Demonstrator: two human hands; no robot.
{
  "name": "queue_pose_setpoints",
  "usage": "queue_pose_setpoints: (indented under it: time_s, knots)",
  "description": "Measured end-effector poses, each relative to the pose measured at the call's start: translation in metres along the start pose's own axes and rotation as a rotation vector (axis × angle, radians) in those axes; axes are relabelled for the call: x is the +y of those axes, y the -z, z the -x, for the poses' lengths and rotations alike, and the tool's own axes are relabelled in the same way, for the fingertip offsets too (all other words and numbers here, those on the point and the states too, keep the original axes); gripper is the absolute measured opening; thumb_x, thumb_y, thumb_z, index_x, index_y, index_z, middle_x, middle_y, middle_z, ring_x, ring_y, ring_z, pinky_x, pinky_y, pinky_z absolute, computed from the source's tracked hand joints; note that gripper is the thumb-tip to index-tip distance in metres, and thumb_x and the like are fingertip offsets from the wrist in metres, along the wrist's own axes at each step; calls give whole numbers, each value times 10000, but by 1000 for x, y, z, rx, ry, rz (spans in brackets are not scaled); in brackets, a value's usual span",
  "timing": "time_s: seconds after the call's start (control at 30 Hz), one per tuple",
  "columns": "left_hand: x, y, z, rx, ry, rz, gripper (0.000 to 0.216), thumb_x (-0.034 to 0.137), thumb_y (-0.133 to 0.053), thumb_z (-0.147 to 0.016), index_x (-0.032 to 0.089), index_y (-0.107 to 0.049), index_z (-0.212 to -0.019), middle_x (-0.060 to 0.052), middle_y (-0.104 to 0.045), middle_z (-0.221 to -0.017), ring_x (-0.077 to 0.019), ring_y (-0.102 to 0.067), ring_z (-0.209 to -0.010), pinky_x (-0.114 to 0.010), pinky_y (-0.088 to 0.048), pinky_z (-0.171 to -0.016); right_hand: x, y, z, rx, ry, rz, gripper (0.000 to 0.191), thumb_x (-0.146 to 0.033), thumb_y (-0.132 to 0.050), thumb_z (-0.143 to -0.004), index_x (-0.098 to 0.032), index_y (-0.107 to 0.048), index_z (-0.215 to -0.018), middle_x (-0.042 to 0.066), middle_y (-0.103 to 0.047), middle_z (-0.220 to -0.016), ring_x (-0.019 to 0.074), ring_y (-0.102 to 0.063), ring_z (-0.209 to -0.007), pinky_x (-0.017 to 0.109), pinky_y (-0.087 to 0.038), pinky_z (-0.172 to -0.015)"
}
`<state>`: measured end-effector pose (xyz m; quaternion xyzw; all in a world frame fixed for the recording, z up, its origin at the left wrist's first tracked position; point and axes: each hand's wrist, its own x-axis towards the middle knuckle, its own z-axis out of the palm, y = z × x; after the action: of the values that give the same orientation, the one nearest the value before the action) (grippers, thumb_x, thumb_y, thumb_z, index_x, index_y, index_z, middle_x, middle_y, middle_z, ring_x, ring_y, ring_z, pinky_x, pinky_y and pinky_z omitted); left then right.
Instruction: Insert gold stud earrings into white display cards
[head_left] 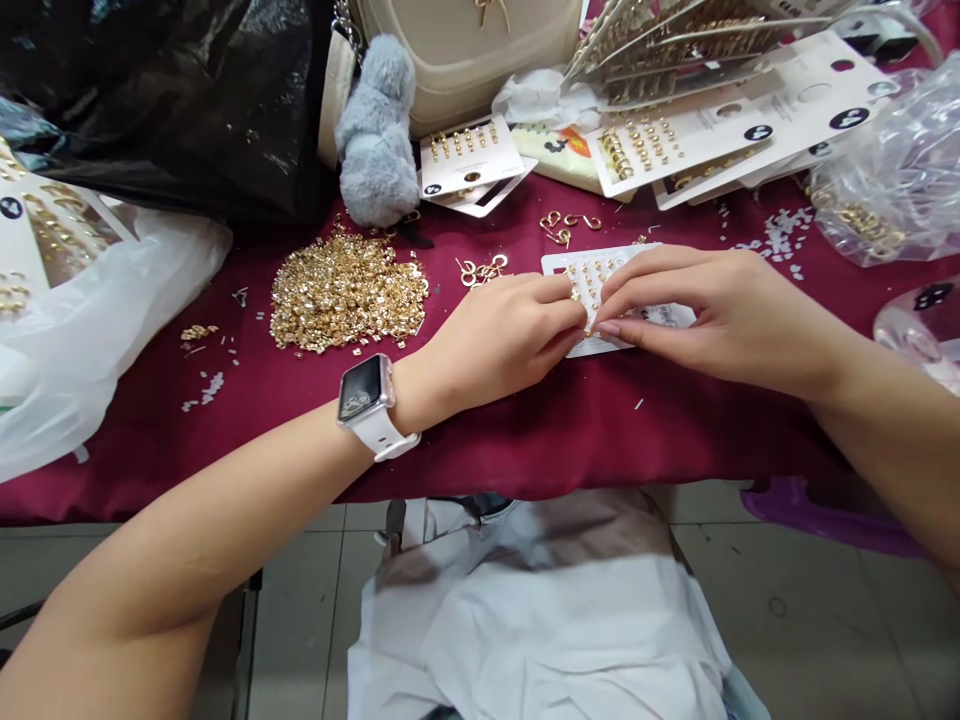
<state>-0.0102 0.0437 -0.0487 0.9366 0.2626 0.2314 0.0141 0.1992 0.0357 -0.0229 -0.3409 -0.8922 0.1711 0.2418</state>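
Note:
My left hand (499,335) and my right hand (712,310) meet over a white earring card (562,263) lying on the maroon cloth. Rows of small gold earrings cover the card, and my fingers hide its middle. Fingertips of both hands pinch at the card's near part, though the exact piece between them is too small to tell. A heap of gold earring pieces (345,290) lies left of my left hand. Several loose gold hoops (480,270) sit just beyond my left fingers. A white-strapped smartwatch (365,395) circles my left wrist.
A maroon tablecloth (585,445) covers the table. Behind stand a grey plush toy (375,135), a cream handbag (457,50) and stacked earring cards (720,125). A clear plastic bag (892,170) lies at right, a white plastic bag (82,340) at left, and a black bag (150,90) behind.

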Motion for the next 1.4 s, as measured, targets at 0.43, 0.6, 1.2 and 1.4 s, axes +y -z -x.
queue_pose_setpoints:
  time_s: [0.43,0.6,1.2,1.4]
  knots:
    - [0,0,0,28,-9,-5,273,240,-449,-943,140,-672,-820,-42,-642,-768,-140,-584,-694,-249,-404,-617,-2,-2,-1,-3,24,37,140,-186,-574,-853,-208,-678,-762,25,-692,-849,167,-652,-796,292,-516,-761]
    - [1,-1,0,26,-1,7,264,237,-455,-941,141,-670,-820,-42,-644,-773,-140,-585,-697,-244,-406,-623,-2,-5,0,26,42,75,139,-158,-567,-850,-203,-674,-773,27,-690,-853,182,-650,-810,305,-508,-767]
    - [-1,-1,0,22,0,-3,273,252,-448,-946,145,-673,-834,-44,-656,-792,-140,-583,-695,-243,-411,-624,0,-1,2,0,103,352,164,-244,-507,-899,-252,-663,-854,24,-686,-910,202,-591,-878,380,-423,-819]
    - [-1,-1,1,16,10,1,262,248,-454,-944,144,-673,-843,-47,-662,-811,-141,-588,-708,-241,-407,-629,-2,-1,2,32,138,365,165,-244,-506,-912,-246,-662,-860,27,-699,-911,210,-591,-884,384,-409,-802]
